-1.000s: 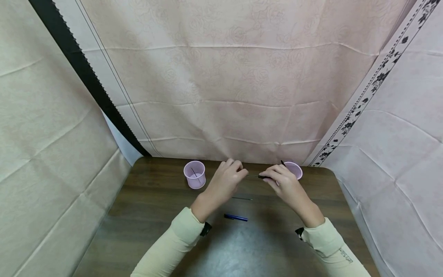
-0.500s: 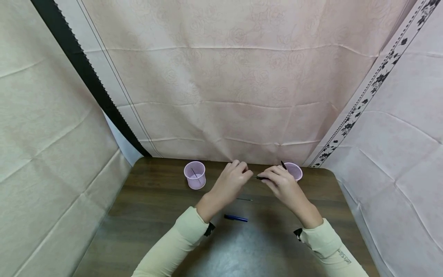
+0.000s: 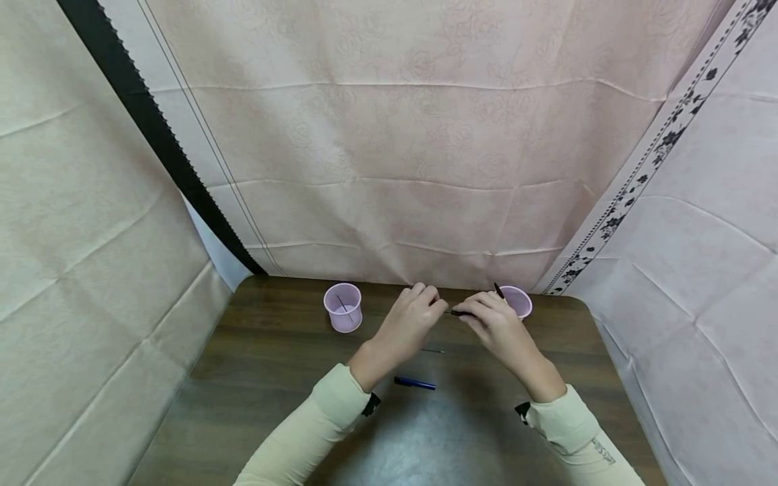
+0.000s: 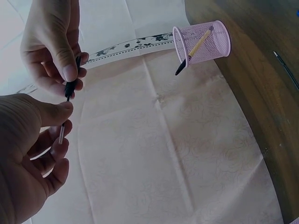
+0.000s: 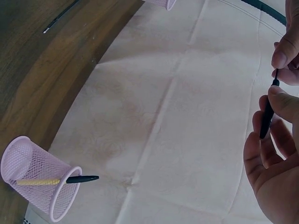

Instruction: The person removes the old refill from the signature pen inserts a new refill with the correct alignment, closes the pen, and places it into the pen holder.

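Observation:
My left hand (image 3: pixel 401 327) pinches a thin pen refill (image 4: pixel 62 133) between thumb and fingers, its clear end sticking out past the fingertips. My right hand (image 3: pixel 504 327) grips a black pen barrel (image 5: pixel 267 119) with thumb and fingers. Between the two hands, a short dark length of the refill runs into the end of the barrel. Both hands are raised near the table's far edge. On the wooden table (image 3: pixel 267 391) below them lie another refill (image 3: pixel 434 351), partly behind the left wrist in the head view, and a blue pen piece (image 3: pixel 415 383).
A pink-lilac mesh cup (image 3: pixel 343 317) on the left holds a thin dark stick. Behind my right hand, a second mesh cup (image 5: pixel 42 161) holds a yellow pen with a black end (image 5: pixel 81 178). Pale cloth (image 3: pixel 389 169) hangs around the table's back and sides.
My left hand has moved right, toward the right hand. Less of the refill shows between them. The right hand has stayed nearly in place, still gripping the barrel.

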Demonstrator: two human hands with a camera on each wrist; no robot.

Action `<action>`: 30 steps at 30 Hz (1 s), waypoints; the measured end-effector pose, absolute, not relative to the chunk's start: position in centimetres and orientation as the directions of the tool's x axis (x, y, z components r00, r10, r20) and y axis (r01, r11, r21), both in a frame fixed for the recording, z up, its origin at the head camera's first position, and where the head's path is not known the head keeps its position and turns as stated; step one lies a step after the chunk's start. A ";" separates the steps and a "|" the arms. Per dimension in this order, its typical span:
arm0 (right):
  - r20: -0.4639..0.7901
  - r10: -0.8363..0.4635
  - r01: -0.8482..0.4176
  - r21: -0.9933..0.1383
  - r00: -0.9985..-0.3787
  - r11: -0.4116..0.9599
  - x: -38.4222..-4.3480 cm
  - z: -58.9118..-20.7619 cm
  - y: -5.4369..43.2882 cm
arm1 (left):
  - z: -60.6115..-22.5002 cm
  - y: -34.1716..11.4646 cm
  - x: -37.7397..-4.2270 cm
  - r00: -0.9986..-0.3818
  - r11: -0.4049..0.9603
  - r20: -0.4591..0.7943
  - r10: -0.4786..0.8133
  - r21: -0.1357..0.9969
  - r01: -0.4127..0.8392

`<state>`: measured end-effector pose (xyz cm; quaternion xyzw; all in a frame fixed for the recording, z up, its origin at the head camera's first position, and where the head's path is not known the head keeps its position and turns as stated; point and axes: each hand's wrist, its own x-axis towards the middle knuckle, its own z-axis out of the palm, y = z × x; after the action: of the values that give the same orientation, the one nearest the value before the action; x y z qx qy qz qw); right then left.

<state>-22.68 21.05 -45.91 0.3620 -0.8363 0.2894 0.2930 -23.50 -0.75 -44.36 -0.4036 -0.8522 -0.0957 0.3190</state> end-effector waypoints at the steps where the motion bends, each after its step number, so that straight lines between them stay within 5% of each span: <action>1: 0.701 -0.434 -0.774 -0.272 -0.566 0.572 -22.7 -45.9 21.1 | -44.4 -0.7 -23.5 -0.472 0.657 0.624 0.623 -0.090 0.749; 16: 0.684 -0.401 -0.747 -0.325 -0.609 0.580 -22.6 -45.9 21.6 | -44.2 -1.8 -24.0 -0.496 0.675 0.677 0.544 -0.003 0.737; 30: 0.661 -0.393 -0.721 -0.337 -0.639 0.605 -22.5 -45.9 22.1 | -46.0 -4.7 -25.0 -0.633 0.769 0.600 0.489 0.046 0.637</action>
<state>-22.55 22.09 -45.94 0.3263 -0.8537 0.3013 0.2720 -25.02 -4.67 -45.98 -0.3148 -0.8946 -0.1277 0.2903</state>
